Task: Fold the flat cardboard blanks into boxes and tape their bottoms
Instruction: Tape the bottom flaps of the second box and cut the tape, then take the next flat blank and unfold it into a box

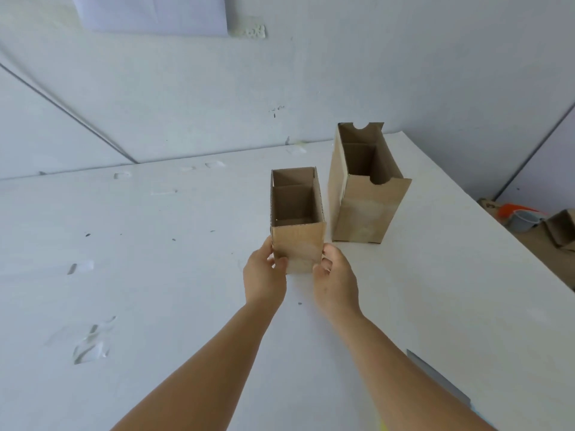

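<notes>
Box (297, 244), open-topped with a cardboard divider inside, stands mid-surface (155, 275); our left hand (264, 275) and right hand (334, 276) grip its near corners. A taller box (365, 209) stands just right, nearer the surface's right edge.

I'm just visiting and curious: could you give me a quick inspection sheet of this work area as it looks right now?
Surface: white table, marked with dark specks and stuck scraps of clear tape.
Job's things: small box upright and open-topped; taller box beside it, apart, notched flaps up.
Clutter: orange tool, grey cup and a further cardboard piece beyond the table's right edge.
Grippers: left hand and right hand grip the small box's near corners.
Cables: nothing seen.
Surroundings: white wall, paper sheet on it.
</notes>
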Demonstrator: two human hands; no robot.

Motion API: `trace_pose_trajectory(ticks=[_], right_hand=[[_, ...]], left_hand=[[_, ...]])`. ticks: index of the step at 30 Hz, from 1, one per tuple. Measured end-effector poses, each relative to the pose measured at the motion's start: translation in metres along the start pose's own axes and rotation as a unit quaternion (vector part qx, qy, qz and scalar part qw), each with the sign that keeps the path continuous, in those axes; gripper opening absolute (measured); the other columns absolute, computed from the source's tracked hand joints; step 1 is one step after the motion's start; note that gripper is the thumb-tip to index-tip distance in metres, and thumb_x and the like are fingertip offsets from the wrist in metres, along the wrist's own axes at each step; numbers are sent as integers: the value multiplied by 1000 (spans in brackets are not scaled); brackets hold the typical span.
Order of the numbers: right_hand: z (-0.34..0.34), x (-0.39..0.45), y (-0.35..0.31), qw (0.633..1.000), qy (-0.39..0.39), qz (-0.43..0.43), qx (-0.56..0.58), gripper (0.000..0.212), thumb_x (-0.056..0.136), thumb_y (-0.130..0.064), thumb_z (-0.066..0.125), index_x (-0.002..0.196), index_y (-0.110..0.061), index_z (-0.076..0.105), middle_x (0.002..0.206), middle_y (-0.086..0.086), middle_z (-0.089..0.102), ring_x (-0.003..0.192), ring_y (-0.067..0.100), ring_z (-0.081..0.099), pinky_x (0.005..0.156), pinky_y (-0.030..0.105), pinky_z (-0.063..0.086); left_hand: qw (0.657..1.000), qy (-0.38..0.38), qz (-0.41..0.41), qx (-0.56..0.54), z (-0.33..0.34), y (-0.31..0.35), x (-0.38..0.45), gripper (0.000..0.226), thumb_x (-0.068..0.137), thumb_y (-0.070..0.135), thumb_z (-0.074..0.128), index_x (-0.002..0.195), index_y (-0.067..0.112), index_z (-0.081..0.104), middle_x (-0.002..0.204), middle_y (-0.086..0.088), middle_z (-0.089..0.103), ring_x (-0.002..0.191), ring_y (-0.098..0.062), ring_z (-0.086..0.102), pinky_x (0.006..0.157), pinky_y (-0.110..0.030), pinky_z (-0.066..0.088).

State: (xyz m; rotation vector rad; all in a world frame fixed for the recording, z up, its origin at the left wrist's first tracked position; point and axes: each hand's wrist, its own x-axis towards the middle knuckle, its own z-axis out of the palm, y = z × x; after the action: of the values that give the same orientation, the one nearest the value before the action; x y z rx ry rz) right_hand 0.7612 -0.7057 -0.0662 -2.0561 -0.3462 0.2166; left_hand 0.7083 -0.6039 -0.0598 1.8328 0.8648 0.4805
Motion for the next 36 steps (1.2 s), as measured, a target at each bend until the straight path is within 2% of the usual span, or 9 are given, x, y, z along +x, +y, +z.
trace_pose_trajectory(ticks=[4,8,12,16,20,25,28,31,36], right_hand=[[3,21,7,999,-30,15,13,60,94,-1,38,149,-20,25,152,-3,32,138,13,35,110,27,34],[7,39,4,998,-41,23,34,65,94,-1,38,151,-22,14,155,-2,26,141,12,29,105,20,29],[13,49,3,998,-26,19,47,68,93,1,39,152,-20,11,158,-2,14,143,14,26,101,17,28],[16,50,1,998,-19,25,45,68,94,0,38,152,-18,7,158,-2,9,142,14,26,99,16,26],[13,44,-1,999,-26,18,28,66,96,-7,40,152,-18,7,159,-2,7,143,15,24,99,17,28],[6,28,0,993,-78,-24,-81,57,101,-17,34,152,-18,10,160,-2,8,146,15,15,111,25,25],[7,18,4,974,-121,-86,-170,57,100,-22,37,151,-13,14,159,1,13,147,18,10,115,28,18],[10,3,0,940,-168,-140,-263,62,98,-29,43,150,-10,15,159,4,15,147,23,7,116,34,20],[26,-40,-22,892,-224,-190,-345,68,96,-37,46,150,-11,16,159,2,14,147,22,5,117,39,17]], left_hand=[[999,12,2,31,19,-1,25,33,96,15,47,125,24,58,113,3,62,97,-9,59,63,-4,35],[1000,0,9,13,29,4,39,31,99,15,45,127,25,55,113,14,62,106,-7,60,71,-6,39],[998,-37,39,44,36,5,52,41,99,11,38,130,33,51,117,14,62,106,-6,58,89,-25,49],[995,-63,45,56,39,3,57,43,100,10,36,135,36,45,120,17,57,106,-6,54,87,-20,42],[990,-79,43,106,34,4,52,48,101,14,37,146,30,33,143,9,47,131,-15,45,103,-27,41],[944,-109,54,307,11,3,32,57,103,22,35,154,20,10,161,5,15,144,-18,24,112,-32,27],[901,-126,91,406,-11,-2,17,58,103,26,35,154,18,8,161,3,10,147,-19,15,116,-31,17],[864,-128,118,472,-38,-11,-2,60,103,30,36,153,15,7,162,1,9,149,-17,5,117,-31,11],[855,-111,97,497,-93,-29,-47,62,102,37,37,153,17,8,161,-1,11,149,-17,5,119,-33,9]])
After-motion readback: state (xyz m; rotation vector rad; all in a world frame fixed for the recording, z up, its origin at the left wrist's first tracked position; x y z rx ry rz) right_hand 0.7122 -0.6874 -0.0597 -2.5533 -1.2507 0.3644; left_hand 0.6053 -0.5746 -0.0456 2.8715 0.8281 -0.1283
